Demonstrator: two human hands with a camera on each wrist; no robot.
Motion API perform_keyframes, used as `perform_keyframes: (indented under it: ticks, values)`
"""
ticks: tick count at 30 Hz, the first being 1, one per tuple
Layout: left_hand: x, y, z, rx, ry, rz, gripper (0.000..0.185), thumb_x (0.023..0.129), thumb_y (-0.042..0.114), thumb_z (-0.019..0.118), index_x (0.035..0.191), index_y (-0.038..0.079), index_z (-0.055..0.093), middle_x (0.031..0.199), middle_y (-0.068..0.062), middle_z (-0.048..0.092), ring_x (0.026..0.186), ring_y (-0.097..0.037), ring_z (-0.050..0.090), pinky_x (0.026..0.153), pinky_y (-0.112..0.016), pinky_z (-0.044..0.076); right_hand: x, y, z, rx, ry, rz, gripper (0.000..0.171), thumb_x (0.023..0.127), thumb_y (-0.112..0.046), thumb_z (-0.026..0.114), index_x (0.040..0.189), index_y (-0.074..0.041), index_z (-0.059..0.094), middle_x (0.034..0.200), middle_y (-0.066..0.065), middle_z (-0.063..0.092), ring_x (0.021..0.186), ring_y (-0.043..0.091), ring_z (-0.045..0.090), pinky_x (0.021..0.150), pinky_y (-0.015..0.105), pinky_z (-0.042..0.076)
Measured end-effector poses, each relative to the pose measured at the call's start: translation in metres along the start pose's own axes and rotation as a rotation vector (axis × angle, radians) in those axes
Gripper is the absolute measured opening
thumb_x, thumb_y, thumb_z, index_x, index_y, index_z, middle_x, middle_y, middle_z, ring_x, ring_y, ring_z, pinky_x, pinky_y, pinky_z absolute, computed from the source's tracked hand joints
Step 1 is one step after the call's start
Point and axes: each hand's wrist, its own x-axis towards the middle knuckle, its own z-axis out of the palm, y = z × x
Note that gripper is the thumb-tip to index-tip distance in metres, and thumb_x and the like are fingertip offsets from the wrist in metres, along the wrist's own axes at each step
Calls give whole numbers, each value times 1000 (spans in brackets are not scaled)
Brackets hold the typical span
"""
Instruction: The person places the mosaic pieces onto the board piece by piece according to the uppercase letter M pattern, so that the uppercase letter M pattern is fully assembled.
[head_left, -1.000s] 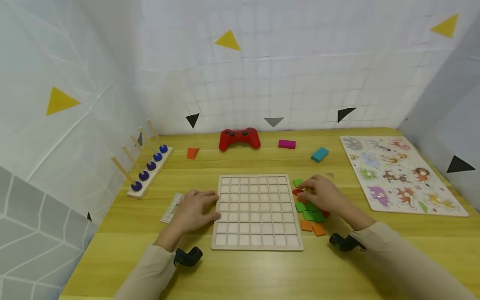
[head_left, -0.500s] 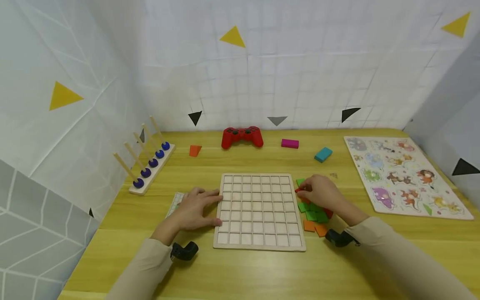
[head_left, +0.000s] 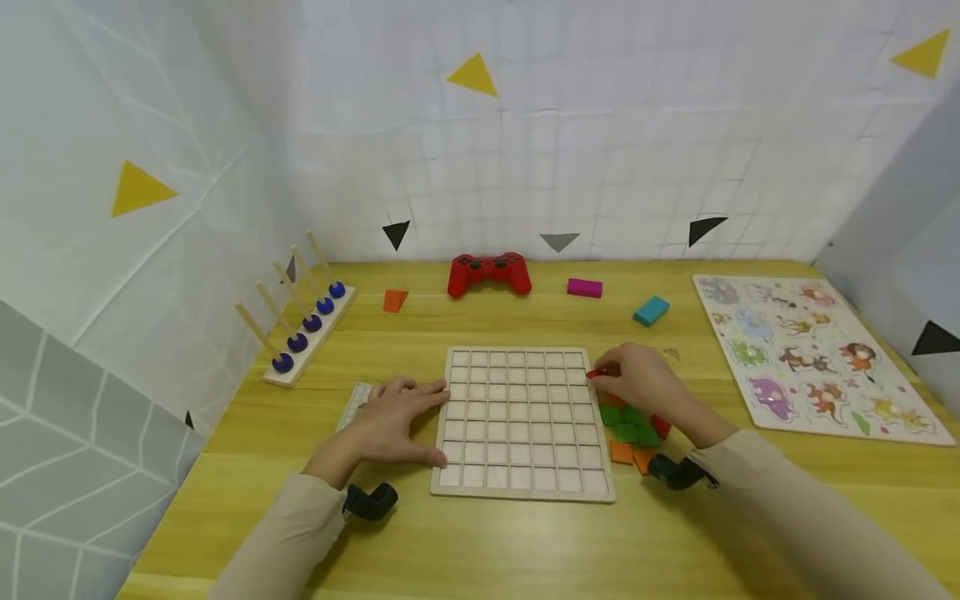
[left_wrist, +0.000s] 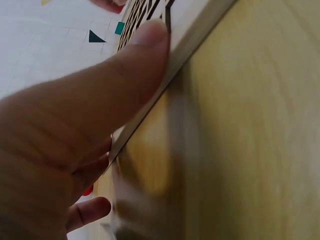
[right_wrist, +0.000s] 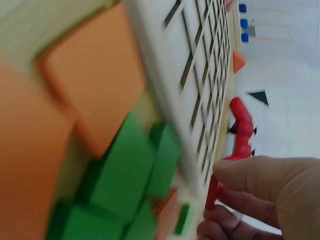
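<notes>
A square wooden grid board (head_left: 523, 493) lies flat in the middle, its cells bare. My left hand (head_left: 393, 425) rests along its left edge, the thumb on the rim in the left wrist view and the fingers fairly straight. Between thumb and fingers, my right hand (head_left: 648, 387) pinches a red tile (right_wrist: 212, 192), just over the board's upper right edge. Below that hand lies a pile of green tiles (head_left: 628, 433) with a few orange tiles (head_left: 621, 452) and some red at its side. Part of the pile is hidden behind the right hand.
A small grid card (head_left: 356, 404) lies partly under my left hand. Behind stand a peg rack (head_left: 311, 342), an orange wedge (head_left: 394, 301), a red game controller (head_left: 489, 275), a magenta block (head_left: 584, 287) and a blue block (head_left: 651, 311). An animal puzzle (head_left: 825, 358) lies right.
My right hand has lifted the red tile off the pile and carried it slightly up towards the board's edge. The left hand stays at the board, and the head view has shifted slightly.
</notes>
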Motion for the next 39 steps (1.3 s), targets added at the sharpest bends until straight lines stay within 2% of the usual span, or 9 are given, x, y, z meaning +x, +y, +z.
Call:
perform_keyframes:
  ticks: [4, 9, 14, 18, 24, 28, 33, 39]
  values:
    - [1, 5, 1, 5, 8, -8, 94, 72, 69, 73, 149, 24, 45, 161, 1, 34, 136, -30, 35, 105, -59, 27, 8, -20, 6, -11, -12, -116, 22, 89, -17, 72, 104, -1, 75, 94, 12, 71, 79, 20, 61, 67, 32, 50]
    - [2, 12, 4, 28, 6, -20, 94, 72, 69, 73, 149, 23, 45, 161, 1, 35, 137, -31, 34, 108, -60, 24, 24, -51, 26, -7, -41, -286, 23, 87, -19, 75, 105, -5, 76, 97, 8, 71, 86, 19, 64, 71, 29, 53]
    - [2, 12, 6, 26, -2, -26, 93, 73, 70, 72, 149, 24, 45, 161, 2, 35, 136, -29, 35, 108, -58, 24, 43, -83, 46, -6, -52, -436, 21, 87, -20, 75, 104, -6, 76, 96, 5, 71, 89, 18, 64, 77, 31, 54]
    - [4, 11, 10, 30, -3, -25, 93, 74, 72, 70, 150, 26, 43, 161, 4, 33, 135, -26, 35, 107, -56, 26, 50, -96, 55, -30, -35, -511, 18, 87, -18, 76, 101, -7, 76, 93, 4, 71, 89, 18, 64, 80, 32, 54]
    - [2, 9, 8, 36, -5, -51, 93, 74, 73, 69, 151, 28, 42, 162, 6, 32, 136, -26, 35, 106, -54, 27, 55, -102, 58, -26, -27, -468, 20, 87, -16, 76, 103, -5, 77, 98, 7, 71, 94, 21, 65, 84, 36, 55]
    - [2, 10, 6, 38, -9, -56, 93, 74, 73, 68, 151, 27, 41, 162, 6, 31, 137, -26, 34, 108, -54, 27, 56, -99, 56, -23, -38, -426, 21, 87, -19, 76, 102, -4, 77, 97, 8, 69, 91, 21, 62, 81, 35, 53]
    - [2, 10, 6, 26, -15, -47, 93, 75, 73, 68, 151, 26, 41, 162, 5, 31, 141, -27, 32, 110, -56, 26, 57, -96, 59, -17, -60, -425, 17, 88, -19, 75, 98, -7, 79, 93, 6, 68, 87, 18, 58, 78, 33, 50]
    - [2, 10, 7, 25, -26, -45, 94, 75, 73, 67, 152, 26, 40, 163, 5, 29, 146, -29, 29, 114, -59, 23, 56, -94, 61, -5, -50, -406, 17, 88, -17, 74, 100, -7, 79, 93, 6, 67, 88, 18, 59, 79, 35, 50]
